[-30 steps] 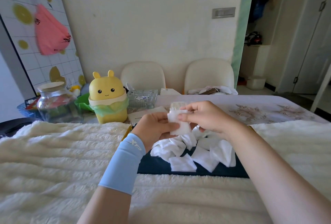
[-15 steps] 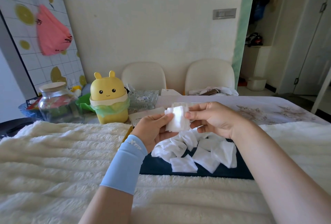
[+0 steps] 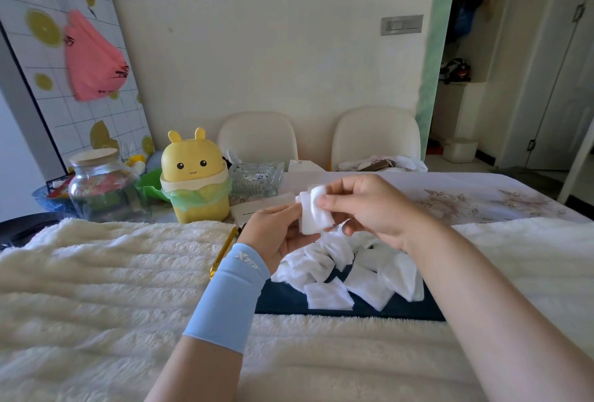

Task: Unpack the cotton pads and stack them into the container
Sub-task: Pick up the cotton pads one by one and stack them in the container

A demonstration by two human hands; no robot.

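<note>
Above loose pads (image 3: 328,297), left hand (image 3: 273,241) and right hand (image 3: 373,208) both pinch pad stack (image 3: 312,215); best align edges, grip lightly.

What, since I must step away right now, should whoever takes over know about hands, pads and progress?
Left hand holds a small stack of cotton pads; right hand pinches its upper edge.
Loose pads lie heaped on the dark blue mat below the hands.
Done: pads unpacked, a few gathered.
Left: gather the rest and stack them into the container; which container is meant, I cannot tell.
</note>
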